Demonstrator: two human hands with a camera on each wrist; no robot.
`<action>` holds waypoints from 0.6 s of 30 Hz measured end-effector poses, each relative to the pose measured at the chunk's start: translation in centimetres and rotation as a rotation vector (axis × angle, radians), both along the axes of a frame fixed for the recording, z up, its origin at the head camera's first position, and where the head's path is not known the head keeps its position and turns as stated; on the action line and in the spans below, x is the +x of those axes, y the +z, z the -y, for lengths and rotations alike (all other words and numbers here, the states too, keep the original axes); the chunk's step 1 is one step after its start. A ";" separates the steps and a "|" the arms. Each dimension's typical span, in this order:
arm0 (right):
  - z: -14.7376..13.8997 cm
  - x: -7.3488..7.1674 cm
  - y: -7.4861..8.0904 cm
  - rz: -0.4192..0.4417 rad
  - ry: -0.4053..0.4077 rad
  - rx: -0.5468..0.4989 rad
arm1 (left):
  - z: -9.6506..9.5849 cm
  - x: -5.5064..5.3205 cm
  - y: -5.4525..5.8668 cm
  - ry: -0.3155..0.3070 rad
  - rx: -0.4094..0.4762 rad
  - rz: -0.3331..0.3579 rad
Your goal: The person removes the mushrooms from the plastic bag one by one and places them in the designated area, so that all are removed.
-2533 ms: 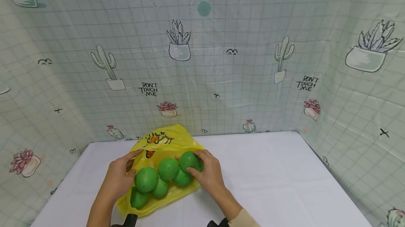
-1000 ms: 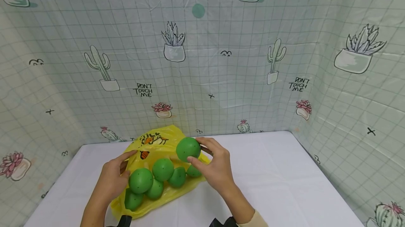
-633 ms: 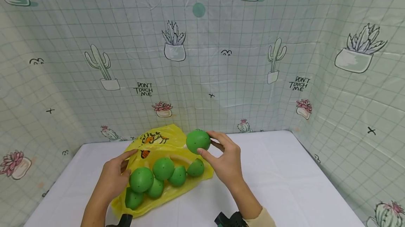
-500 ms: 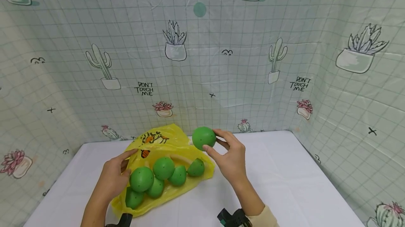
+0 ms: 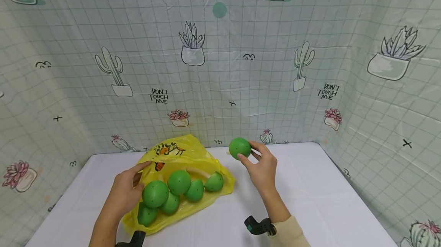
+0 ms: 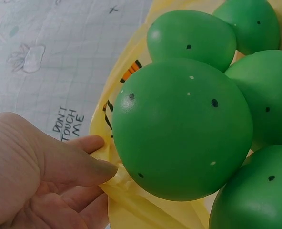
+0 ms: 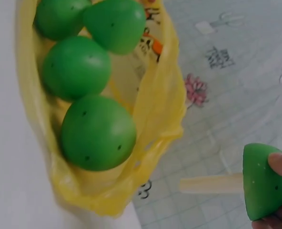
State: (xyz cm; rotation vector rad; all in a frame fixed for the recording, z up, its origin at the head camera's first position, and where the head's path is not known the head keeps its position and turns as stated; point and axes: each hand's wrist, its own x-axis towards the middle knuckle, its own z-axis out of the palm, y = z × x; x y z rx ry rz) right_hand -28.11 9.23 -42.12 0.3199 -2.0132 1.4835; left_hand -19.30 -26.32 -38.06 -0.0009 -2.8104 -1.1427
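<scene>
A yellow plastic bag (image 5: 179, 151) with printed letters lies on the table, its mouth facing me. Inside it are several green dome-shaped caps with black dots (image 5: 155, 193); a pale stem shows behind them. My left hand (image 5: 125, 191) pinches the bag's left edge between thumb and fingers, beside the largest cap (image 6: 179, 129) in the left wrist view. To the right of the bag, my right hand (image 5: 263, 168) holds a toy mushroom (image 5: 239, 148) by its green dotted cap, above the table. In the right wrist view its pale stem (image 7: 212, 184) points left, toward the bag.
The white-covered table (image 5: 317, 201) reaches back to a grid-patterned cloth (image 5: 234, 78) printed with cacti, hanging behind and on both sides. A black wrist camera (image 5: 256, 225) sits on my right wrist, and another (image 5: 136, 239) on the left.
My right hand has lifted the toy mushroom out of the bag's mouth and carried it to the right, clear of the bag. My left hand has stayed on the bag's left edge.
</scene>
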 end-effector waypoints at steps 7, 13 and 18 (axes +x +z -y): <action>-0.5 -1.0 -1.9 0.056 -0.055 0.040 | 0.0 0.0 0.0 0.008 0.007 0.016; -0.8 -1.7 -3.5 0.111 -0.072 0.062 | 0.1 0.0 0.0 0.002 0.009 0.009; -1.3 -2.4 -4.8 0.148 -0.106 0.052 | 0.1 0.0 -0.1 0.000 0.013 0.007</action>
